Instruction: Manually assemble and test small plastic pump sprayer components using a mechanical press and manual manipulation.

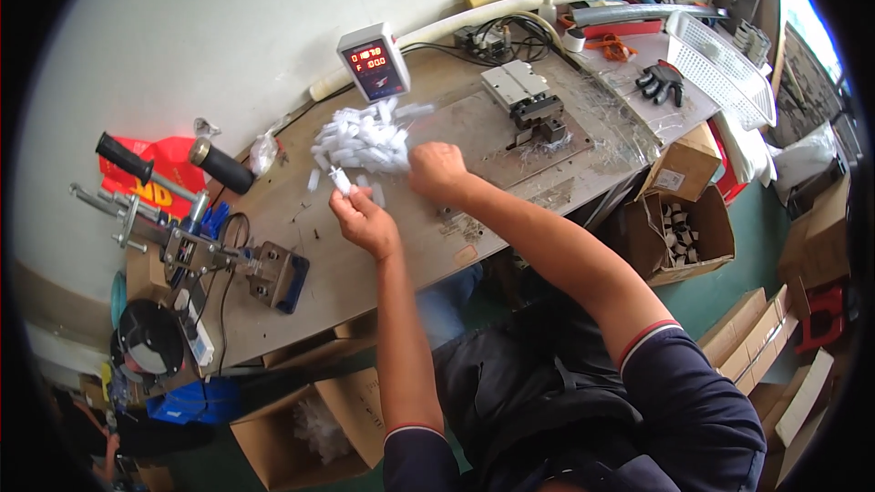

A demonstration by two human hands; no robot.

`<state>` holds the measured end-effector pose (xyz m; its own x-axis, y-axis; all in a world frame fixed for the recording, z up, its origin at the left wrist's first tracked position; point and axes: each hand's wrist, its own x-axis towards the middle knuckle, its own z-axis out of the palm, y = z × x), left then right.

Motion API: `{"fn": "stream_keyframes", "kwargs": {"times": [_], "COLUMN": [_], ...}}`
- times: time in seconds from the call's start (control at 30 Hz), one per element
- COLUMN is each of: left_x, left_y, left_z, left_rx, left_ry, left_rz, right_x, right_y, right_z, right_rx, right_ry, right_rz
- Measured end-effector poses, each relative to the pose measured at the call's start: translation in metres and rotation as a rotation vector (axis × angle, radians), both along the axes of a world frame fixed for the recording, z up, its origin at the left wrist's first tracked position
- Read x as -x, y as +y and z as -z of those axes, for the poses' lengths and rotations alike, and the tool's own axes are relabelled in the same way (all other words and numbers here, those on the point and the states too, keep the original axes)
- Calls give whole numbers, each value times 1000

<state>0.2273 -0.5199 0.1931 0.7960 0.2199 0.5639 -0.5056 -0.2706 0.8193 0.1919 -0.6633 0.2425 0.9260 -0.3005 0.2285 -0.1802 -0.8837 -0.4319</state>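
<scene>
My left hand (363, 216) pinches a small white plastic piece (339, 179) upright between thumb and fingertips, at the near edge of a heap of similar translucent white plastic pieces (366, 141) on the workbench. A few loose pieces lie beside that hand. Just right of the heap, my right hand (437, 169) is closed, with its knuckles up. Whatever its curled fingers may hold is hidden from this view. Behind the heap stands a counter box with a red lit display (374, 64).
Right of the hands, a metal fixture (529, 100) sits on a plate among scraps. A lever press (191, 246) occupies the bench's left end. Farther right are a black glove (660, 82) and a white basket (720, 64). Cardboard boxes (679, 228) stand below the bench.
</scene>
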Motion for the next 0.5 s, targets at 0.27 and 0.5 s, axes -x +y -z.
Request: {"fn": "stream_keyframes", "kwargs": {"times": [0.27, 0.5], "left_x": [3, 4], "left_y": [-3, -4], "left_z": [-3, -4], "left_rx": [-102, -93], "left_ry": [-9, 37], "left_rz": [30, 43], "right_x": [3, 24], "right_y": [0, -32], "right_z": [1, 5], "right_rx": [-20, 120], "right_ry": [-83, -221], "right_rz": [-37, -52]}}
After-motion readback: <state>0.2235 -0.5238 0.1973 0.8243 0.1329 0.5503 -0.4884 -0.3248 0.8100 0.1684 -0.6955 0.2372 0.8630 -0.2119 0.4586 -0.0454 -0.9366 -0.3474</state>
